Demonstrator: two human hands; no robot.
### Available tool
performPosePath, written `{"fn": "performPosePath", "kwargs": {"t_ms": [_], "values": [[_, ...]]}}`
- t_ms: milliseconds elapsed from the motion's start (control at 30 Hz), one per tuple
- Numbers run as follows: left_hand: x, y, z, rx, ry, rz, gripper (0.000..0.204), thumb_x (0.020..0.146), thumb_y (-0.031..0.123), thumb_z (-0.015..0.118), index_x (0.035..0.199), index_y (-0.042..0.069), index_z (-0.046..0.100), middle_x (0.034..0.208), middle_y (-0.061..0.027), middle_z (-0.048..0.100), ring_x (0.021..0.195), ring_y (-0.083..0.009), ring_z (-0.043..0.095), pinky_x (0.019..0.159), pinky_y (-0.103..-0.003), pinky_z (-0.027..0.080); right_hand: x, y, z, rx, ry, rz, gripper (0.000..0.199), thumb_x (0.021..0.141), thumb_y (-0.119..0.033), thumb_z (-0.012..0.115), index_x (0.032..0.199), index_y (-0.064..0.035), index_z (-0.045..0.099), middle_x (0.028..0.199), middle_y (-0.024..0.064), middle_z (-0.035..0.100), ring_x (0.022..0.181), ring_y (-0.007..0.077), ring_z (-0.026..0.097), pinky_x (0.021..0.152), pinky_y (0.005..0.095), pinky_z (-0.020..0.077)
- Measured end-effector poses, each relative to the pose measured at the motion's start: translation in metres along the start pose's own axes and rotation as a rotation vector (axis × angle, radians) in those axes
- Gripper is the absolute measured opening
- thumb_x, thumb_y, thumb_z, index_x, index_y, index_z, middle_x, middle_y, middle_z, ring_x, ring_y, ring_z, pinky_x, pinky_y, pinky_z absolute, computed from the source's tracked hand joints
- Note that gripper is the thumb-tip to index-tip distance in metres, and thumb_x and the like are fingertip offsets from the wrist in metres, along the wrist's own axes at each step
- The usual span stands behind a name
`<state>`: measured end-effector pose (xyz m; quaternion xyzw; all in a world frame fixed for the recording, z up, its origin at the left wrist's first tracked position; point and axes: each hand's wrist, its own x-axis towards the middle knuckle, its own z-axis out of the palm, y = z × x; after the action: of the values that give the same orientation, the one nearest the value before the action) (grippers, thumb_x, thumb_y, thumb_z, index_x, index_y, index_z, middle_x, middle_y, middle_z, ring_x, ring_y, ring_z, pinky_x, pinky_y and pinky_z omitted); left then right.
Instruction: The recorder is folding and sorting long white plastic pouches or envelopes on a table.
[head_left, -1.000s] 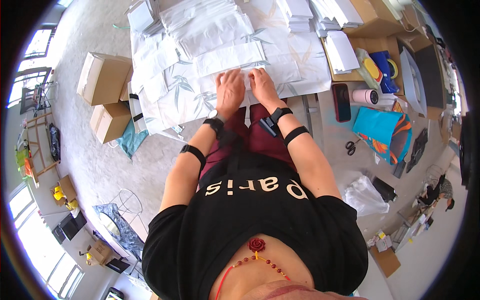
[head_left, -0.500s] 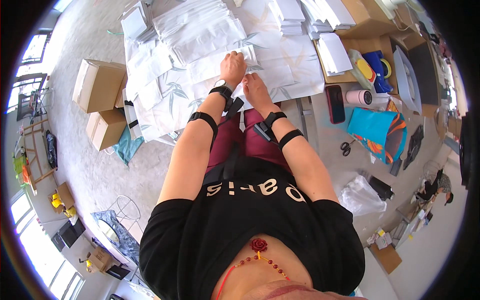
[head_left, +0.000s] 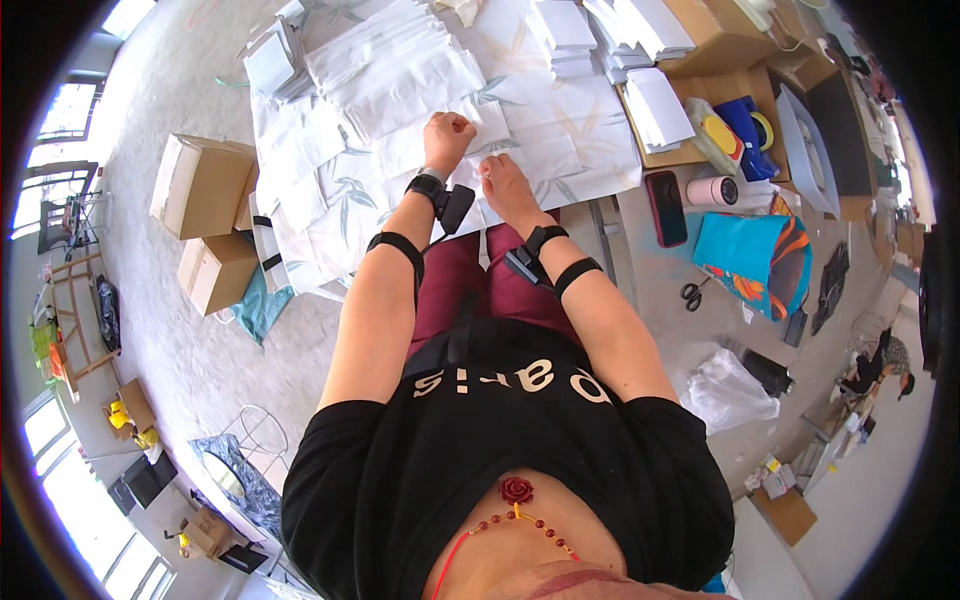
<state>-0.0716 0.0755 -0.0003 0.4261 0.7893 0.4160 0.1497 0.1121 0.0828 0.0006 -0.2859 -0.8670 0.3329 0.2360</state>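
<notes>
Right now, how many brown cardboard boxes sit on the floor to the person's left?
2: a larger brown cardboard box farther out, and a smaller brown cardboard box nearer, both beside the white sheets. Others may be hidden.

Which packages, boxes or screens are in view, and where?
Cardboard boxes: floor, left of table; brown and white.
White packets: table, beyond the left hand; flat stack.
Phone: table edge, beyond the right hand; dark screen, red case.
Open cardboard box: table's far right; brown.

Both forearms reach up toward twelve o'clock, banded at wrist and forearm. The left hand [head_left: 447, 135] is curled, fingers pinched, apparently closed. The right hand [head_left: 503, 182] lies flatter, just beside it at four o'clock.
</notes>
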Motion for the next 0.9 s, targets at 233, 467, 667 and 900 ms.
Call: {"fn": "performPosePath", "kwargs": {"t_ms": [233, 467, 667, 900], "values": [[-0.017, -0.026, -0.056, -0.875, 0.072, -0.272, 0.023, 0.095, 0.011, 0.067, 0.108, -0.007, 0.072, 0.094, -0.0054, 0.073, 0.087, -0.0121, 0.067, 0.082, -0.026, 0.053, -0.002, 0.002, -0.001, 0.021, 0.002, 0.032, 0.022, 0.086, 0.001, 0.067, 0.106, -0.0041, 0.06, 0.103, 0.0166, 0.061, 0.099, 0.0379, 0.063, 0.088, 0.0458, 0.0534], [-0.057, 0.001, -0.163, -0.9, 0.223, -0.154, 0.018, 0.1, 0.009, 0.065, 0.113, -0.004, 0.068, 0.1, -0.0046, 0.073, 0.093, -0.0115, 0.066, 0.088, -0.026, 0.052, -0.001, 0.0, 0.004, -0.014, -0.021, 0.053, 0.023, 0.087, 0.001, 0.067, 0.108, -0.0049, 0.06, 0.105, 0.0172, 0.061, 0.097, 0.0365, 0.065, 0.086, 0.0442, 0.0543], [-0.092, 0.056, -0.243, -0.385, 0.367, 0.118, 0.012, 0.094, 0.0, 0.068, 0.105, -0.002, 0.068, 0.115, -0.0082, 0.07, 0.095, -0.0118, 0.065, 0.086, -0.027, 0.054, -0.001, 0.005, 0.006, -0.044, -0.042, 0.024, 0.023, 0.088, 0.0, 0.067, 0.109, -0.0045, 0.06, 0.106, 0.0179, 0.061, 0.097, 0.0364, 0.066, 0.086, 0.0434, 0.055], [-0.107, 0.068, -0.203, -0.065, 0.28, 0.256, 0.012, 0.087, 0.0, 0.072, 0.098, 0.002, 0.069, 0.11, -0.0122, 0.072, 0.1, -0.0255, 0.07, 0.083, -0.034, 0.055, 0.008, -0.021, -0.006, -0.019, -0.06, 0.023, 0.011, 0.093, -0.011, 0.066, 0.101, -0.0031, 0.066, 0.097, 0.0188, 0.064, 0.091, 0.0369, 0.066, 0.085, 0.0426, 0.0553]]}}
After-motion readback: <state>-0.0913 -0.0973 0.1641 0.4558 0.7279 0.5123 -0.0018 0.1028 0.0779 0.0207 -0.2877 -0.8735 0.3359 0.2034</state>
